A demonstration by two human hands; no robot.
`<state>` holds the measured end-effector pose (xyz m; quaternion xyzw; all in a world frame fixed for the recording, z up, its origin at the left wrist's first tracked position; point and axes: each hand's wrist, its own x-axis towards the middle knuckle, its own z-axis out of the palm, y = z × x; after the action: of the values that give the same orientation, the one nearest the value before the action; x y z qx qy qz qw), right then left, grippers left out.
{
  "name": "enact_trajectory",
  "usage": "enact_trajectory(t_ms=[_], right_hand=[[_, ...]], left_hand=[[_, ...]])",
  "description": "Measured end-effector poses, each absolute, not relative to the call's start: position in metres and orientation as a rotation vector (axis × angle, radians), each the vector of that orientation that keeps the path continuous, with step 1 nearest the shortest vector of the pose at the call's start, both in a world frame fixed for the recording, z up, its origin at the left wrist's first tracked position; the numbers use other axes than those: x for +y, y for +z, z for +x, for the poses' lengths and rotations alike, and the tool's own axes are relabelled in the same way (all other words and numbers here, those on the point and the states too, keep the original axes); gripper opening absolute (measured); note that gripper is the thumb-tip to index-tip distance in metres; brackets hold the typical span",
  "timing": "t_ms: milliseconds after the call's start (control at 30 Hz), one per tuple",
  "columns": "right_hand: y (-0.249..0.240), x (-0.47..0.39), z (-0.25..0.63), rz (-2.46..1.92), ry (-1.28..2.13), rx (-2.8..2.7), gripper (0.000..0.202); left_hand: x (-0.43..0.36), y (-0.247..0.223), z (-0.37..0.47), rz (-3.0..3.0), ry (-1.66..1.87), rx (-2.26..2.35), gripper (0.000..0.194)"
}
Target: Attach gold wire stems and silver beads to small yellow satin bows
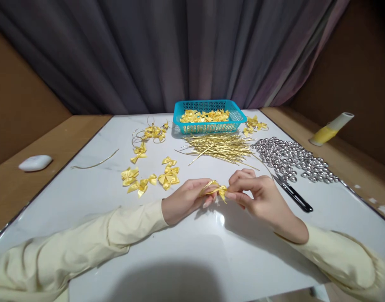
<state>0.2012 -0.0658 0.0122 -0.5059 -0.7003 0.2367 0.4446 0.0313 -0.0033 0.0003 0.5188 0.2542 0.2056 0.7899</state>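
A yellow ribbon bow (222,191) with a looped gold tie (211,183) is held between my two hands above the white table. My left hand (188,197) is closed on the gold tie and the left side of the bow. Thumb and fingers of my right hand (258,191) pinch the bow's right side. Loose yellow bows (142,184) lie to the left of my hands. Beyond them is a pile of gold ties (220,147). Silver beads (290,157) are spread out at the right.
A blue basket (209,129) of yellow bows stands at the back. Black-handled scissors (295,195) lie right of my right hand. Bows with ties (154,132) sit back left, more (253,124) back right. A single tie (96,162) and a white object (35,163) are farther left.
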Motion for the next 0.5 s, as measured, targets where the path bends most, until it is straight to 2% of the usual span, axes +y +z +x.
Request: enact_trajectory(t_ms=[500], right_hand=[[0.0089,-0.0651,0.2003,-1.263,0.620,-1.718,0.021]], left_hand=[[-0.0032,-0.0038,0.0316,1.070,0.423,0.557,0.024]])
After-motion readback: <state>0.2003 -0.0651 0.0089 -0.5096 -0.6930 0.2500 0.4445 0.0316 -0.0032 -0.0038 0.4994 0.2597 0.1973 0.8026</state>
